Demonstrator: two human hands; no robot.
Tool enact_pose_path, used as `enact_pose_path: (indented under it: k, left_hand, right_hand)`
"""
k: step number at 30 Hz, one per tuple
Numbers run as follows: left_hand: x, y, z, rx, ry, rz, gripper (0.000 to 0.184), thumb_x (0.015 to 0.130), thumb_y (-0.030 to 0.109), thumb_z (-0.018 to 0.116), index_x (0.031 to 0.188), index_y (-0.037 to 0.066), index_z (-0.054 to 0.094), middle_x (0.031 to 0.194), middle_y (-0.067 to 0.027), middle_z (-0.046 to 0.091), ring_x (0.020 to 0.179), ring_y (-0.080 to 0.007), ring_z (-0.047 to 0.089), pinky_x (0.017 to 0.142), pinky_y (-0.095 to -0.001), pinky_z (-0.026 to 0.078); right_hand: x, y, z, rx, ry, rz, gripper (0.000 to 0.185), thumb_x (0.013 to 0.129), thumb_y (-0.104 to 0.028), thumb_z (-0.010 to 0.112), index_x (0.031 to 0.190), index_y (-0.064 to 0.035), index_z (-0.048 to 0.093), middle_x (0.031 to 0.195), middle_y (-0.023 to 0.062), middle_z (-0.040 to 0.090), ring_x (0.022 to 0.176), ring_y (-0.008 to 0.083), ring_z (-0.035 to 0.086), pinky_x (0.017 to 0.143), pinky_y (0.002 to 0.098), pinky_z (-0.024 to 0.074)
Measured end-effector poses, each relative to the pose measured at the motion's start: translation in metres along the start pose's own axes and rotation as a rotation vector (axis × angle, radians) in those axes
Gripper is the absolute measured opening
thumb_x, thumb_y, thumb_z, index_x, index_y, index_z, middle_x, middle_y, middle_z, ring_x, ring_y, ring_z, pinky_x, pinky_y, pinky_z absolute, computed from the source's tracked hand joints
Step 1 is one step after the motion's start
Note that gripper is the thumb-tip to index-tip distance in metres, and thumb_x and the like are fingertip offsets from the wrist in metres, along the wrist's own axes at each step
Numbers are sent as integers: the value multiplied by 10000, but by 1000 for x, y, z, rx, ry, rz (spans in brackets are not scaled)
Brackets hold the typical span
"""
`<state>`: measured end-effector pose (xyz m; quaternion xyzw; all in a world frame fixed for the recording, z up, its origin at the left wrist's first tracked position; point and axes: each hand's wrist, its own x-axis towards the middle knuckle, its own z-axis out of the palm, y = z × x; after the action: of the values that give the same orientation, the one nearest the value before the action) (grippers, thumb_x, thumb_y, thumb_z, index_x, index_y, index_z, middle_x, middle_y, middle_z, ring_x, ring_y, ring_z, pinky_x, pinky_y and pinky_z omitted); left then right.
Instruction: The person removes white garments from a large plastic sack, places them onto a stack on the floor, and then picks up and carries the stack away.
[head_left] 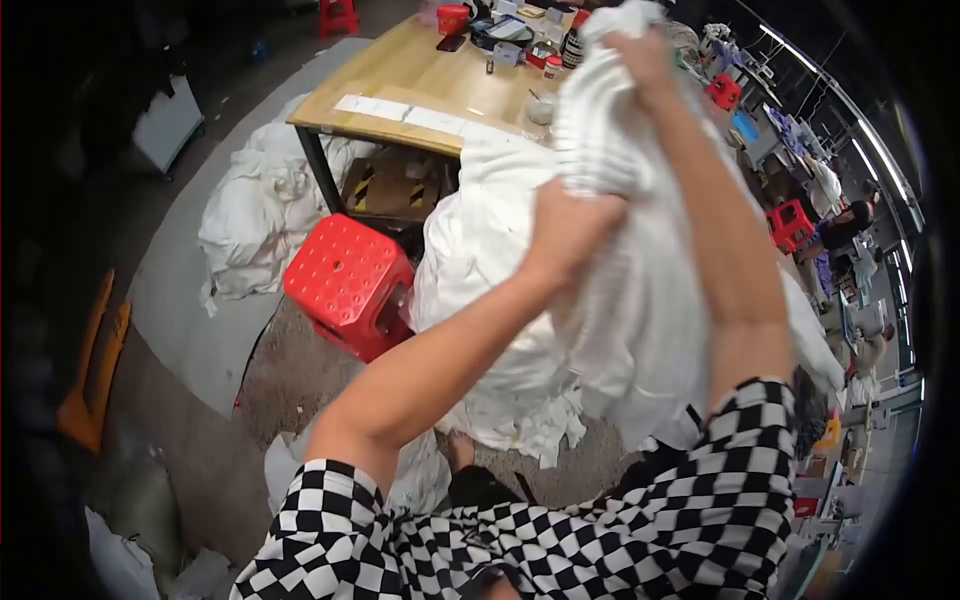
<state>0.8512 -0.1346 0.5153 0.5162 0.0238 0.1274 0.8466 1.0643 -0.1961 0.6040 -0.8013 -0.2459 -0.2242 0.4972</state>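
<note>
Two hands grip one white cloth

The white cloth [590, 110] hangs from both hands, in front of a white pile [470, 250] beside the table [390, 80]. The left hand [580, 225] is closed in a fist around a lower fold; the right hand [640, 65] curls onto it near the top, its fingertips too blurred to tell exactly. The cloth looks light, soft and floppy, hardly fragile but apt to slump, so bunched holds at two spread points should suit it. On the table, a cloudy jar [541, 109] has a thin stick poking out; a dark tray [483, 39] carries small pale items; what the red tub [453, 18] holds cannot be told
</note>
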Motion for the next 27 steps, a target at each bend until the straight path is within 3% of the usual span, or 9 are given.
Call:
enact_pose_path:
  k: [2, 5, 7, 13, 17, 18, 21, 24, 27]
  left_hand:
    - [43, -32, -31, 47, 152, -6, 150, 624, 73, 598, 756, 3, 588, 684, -24, 555, 578, -113, 502, 535, -276, 417]
    - [106, -135, -131, 352, 388, -122, 259, 665, 117, 623, 881, -20, 591, 718, -51, 582, 637, -151, 556, 579, -290, 442]
    - [104, -225, -239, 625, 338, -218, 647, 669, 227, 661, 1188, -54, 395, 1116, -203, 526, 1013, -269, 529, 845, -344, 418]
    - [-105, -278, -383, 773, 582, -41, 563, 722, 127, 590, 1200, -94, 391, 1164, -275, 471, 1092, -331, 479, 905, -369, 389]
    - [-316, -243, -418, 1121, 880, -613, 469, 727, 134, 569, 1142, -58, 467, 1090, -254, 538, 1023, -337, 537, 858, -376, 425]
    - [-363, -241, -422, 1128, 928, -717, 452, 724, 155, 548, 1127, -39, 482, 1061, -254, 550, 1016, -346, 536, 850, -373, 429]
    - [-476, -240, -420, 1141, 1015, -1132, 423, 700, 128, 484, 1095, -21, 512, 975, -258, 572, 946, -391, 539, 817, -413, 441]
    - [-519, -249, -421, 1083, 913, -1221, 402, 681, 112, 497, 1059, -20, 537, 970, -231, 578, 942, -390, 534, 832, -418, 431]
    - [-527, -278, -450, 1448, 779, -719, 393, 680, 93, 504, 1056, -19, 534, 1073, -190, 549, 960, -356, 539, 842, -400, 427]
  right_hand:
    - [7, 53, 64, -232, -70, 128, 410, 639, -355, 708, 798, 11, 615, 720, 111, 622, 650, 215, 593, 617, 355, 473]
    - [-52, 159, 146, -60, -410, 239, 861, 756, -406, 611, 1332, 37, 148, 1310, 227, 326, 1155, 304, 399, 934, 387, 361]
    - [-123, 222, 170, -453, -768, 322, 867, 779, -569, 477, 1396, -133, 51, 1361, 260, 233, 1270, 363, 244, 993, 535, 208]
    - [-222, 241, 149, -989, -617, -254, 602, 804, -507, 439, 1278, -137, 421, 1381, 201, 254, 1301, 373, 141, 985, 629, 57]
    - [-209, 248, 139, -937, -650, -319, 469, 834, -437, 461, 1186, -128, 488, 1220, 198, 456, 1169, 347, 365, 966, 549, 234]
    - [-197, 332, 134, -881, -589, -868, 424, 844, -345, 505, 1188, -96, 483, 1214, 192, 463, 1166, 343, 374, 992, 483, 242]
    - [-271, 116, 145, -294, -484, -357, 393, 851, -174, 529, 1199, 1, 474, 1210, 180, 487, 1150, 273, 431, 986, 325, 298]
    - [-393, 66, 158, -32, -749, -47, 340, 840, -113, 516, 1159, 5, 505, 1146, 159, 536, 1037, 271, 521, 904, 331, 382]
    - [-544, 11, 213, -30, -1287, 59, 342, 796, -118, 558, 1110, 8, 506, 1079, 155, 563, 1009, 278, 536, 883, 341, 398]
